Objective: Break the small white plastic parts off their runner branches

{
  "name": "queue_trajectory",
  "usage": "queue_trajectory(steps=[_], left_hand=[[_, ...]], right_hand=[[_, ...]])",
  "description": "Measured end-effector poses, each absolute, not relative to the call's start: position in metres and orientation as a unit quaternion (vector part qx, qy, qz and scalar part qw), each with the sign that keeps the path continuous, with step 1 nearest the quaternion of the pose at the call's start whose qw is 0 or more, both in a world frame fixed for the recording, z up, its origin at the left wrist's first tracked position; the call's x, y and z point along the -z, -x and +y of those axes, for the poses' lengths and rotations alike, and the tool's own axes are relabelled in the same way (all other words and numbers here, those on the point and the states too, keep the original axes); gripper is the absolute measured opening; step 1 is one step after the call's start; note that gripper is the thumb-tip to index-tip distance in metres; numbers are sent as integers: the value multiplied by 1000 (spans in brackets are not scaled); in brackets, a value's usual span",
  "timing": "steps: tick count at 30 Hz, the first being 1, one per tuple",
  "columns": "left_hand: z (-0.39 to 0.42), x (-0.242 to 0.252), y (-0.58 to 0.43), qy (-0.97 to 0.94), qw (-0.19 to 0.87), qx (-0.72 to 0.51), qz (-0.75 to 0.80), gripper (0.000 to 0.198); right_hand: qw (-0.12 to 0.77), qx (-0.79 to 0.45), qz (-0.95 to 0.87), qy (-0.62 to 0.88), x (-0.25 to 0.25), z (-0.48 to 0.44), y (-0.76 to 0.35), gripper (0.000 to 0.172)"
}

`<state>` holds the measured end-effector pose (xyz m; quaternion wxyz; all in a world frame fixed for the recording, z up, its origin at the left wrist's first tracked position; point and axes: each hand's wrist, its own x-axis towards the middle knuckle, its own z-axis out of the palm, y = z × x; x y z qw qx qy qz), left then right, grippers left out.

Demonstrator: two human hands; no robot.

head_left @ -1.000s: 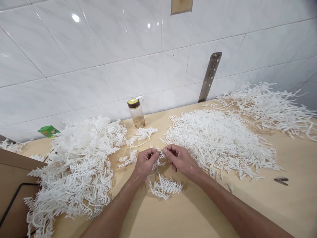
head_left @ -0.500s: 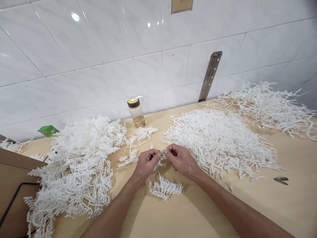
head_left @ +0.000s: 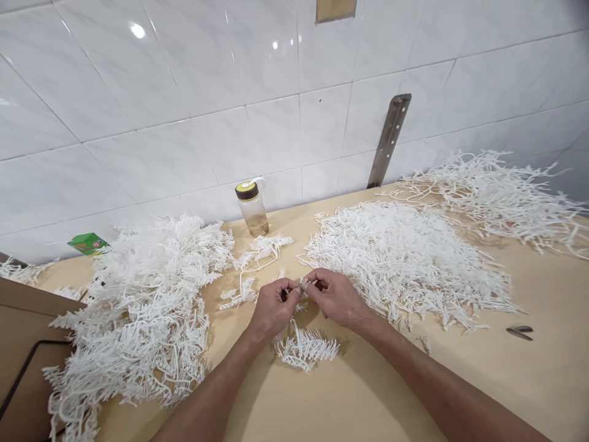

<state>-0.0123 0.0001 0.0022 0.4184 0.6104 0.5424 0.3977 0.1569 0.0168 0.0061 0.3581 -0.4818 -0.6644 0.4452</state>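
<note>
Since it's fiddly stuff, left hand [head_left: 275,309] and right hand [head_left: 340,299] are pinched tight on a white sprig [head_left: 301,306], probably for control.

It's over the table [head_left: 350,393] between left heap [head_left: 156,301] and right heap [head_left: 409,258], easy reach I guess; bottle [head_left: 253,215] sits back by the wall [head_left: 271,135], likely out of the way.

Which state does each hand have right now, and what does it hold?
Left hand: closed, pinching a white sprig.
Right hand: closed in a pinch, apparently on the same sprig.

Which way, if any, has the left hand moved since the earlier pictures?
Yes, slightly: judged against the metal bracket, the left hand has shifted rightward, toward the right hand.
</note>
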Motion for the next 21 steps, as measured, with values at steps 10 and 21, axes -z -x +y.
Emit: queue_trajectory(steps=[10,21], left_hand=[[-3,-5,11,-625,385,-396,552,22],[-7,6,11,-742,169,-333,557,17]], right_hand=[[306,-454,-671,500,-9,17,-159,21],[270,-382,-712,524,-7,18,-159,14]])
